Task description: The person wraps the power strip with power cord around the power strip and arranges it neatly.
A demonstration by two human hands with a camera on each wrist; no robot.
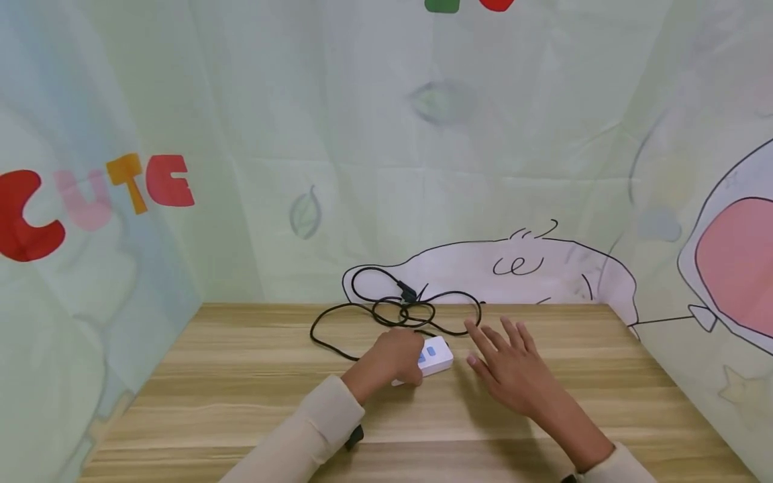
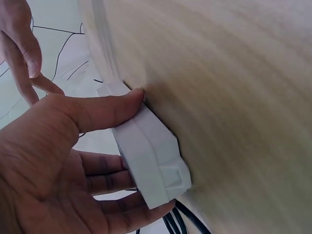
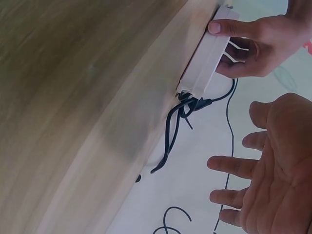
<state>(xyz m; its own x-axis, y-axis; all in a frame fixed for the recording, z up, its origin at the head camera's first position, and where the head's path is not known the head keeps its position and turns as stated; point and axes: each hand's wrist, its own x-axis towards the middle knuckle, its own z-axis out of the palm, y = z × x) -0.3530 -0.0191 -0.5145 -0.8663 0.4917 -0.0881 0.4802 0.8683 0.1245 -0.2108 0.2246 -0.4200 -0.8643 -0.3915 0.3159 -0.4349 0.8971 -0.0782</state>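
A white power strip point(image 1: 439, 355) with blue sockets lies on the wooden table. My left hand point(image 1: 395, 355) grips it from above, covering its left part in the head view. In the left wrist view the thumb presses one long side of the strip point(image 2: 146, 151), and the other fingers are around the opposite side. A black cord point(image 3: 168, 136) leaves the strip's end in the right wrist view. To the right of the strip, my right hand point(image 1: 510, 369) is held apart from it, fingers spread and holding nothing.
Behind the strip, the cord lies in loose loops towards the table's back edge, with a black plug point(image 1: 407, 291) at its end. A printed cloth point(image 1: 362, 168) hangs behind the wooden table point(image 1: 241, 402) and along both sides.
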